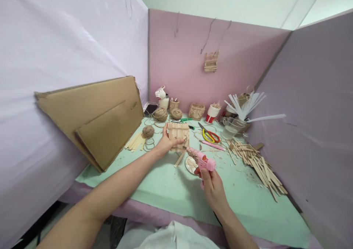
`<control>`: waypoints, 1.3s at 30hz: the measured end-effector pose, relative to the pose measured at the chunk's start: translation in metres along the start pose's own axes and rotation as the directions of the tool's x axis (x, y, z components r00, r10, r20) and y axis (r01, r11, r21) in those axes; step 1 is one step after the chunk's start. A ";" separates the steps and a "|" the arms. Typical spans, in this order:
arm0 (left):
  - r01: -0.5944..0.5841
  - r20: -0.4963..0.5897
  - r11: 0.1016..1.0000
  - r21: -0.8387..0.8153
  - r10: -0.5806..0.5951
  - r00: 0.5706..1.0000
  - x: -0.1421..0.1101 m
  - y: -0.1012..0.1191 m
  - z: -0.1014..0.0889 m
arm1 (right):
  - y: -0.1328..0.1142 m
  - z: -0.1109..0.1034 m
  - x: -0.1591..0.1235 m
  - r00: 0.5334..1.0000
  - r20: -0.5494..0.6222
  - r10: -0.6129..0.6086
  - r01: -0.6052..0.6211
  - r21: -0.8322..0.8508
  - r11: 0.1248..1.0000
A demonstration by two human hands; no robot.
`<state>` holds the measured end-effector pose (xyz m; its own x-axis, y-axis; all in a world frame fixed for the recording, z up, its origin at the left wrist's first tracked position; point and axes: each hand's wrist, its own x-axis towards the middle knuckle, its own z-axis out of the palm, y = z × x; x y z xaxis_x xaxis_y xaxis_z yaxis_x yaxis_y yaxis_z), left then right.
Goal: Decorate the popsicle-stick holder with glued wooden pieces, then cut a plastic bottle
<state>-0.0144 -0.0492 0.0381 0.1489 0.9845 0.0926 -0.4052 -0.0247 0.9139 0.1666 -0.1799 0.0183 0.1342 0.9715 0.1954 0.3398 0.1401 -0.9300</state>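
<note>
Over the middle of the table, my left hand point(166, 143) grips a small panel made of wooden craft sticks point(178, 132), its thumb lying across the front. My right hand point(211, 185) is wrapped round the handle of a pink glue gun point(202, 160). The gun's nozzle points left, at the panel's lower right corner; whether it touches cannot be made out. Just below the nozzle sits a small round dish point(191, 164) with pale bits in it. A loose wooden stick point(179, 159) lies under the panel.
Scissors point(209, 134) and a pink stick point(213, 145) lie behind the gun. Wooden sticks point(259, 164) are heaped at right, beside a plastic cup of white glue sticks point(233, 127). Twine balls point(148, 131) and cardboard point(110, 120) are at left. A red-white cup point(212, 113) stands behind.
</note>
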 end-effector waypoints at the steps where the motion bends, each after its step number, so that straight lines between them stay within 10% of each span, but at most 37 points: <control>1: 0.003 0.002 1.000 0.004 -0.003 1.000 0.000 0.001 0.000 | 0.000 0.000 0.000 1.000 0.000 0.001 -0.001 -0.001 1.000; 39: 0.027 -0.032 0.999 0.025 -0.026 0.999 -0.002 0.004 0.005 | 0.000 -0.001 -0.004 0.999 -0.037 -0.007 0.007 0.005 1.000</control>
<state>-0.0117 -0.0524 0.0433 0.1307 0.9898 0.0565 -0.3788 -0.0028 0.9255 0.1675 -0.1838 0.0176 0.1658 0.9629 0.2130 0.3359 0.1479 -0.9302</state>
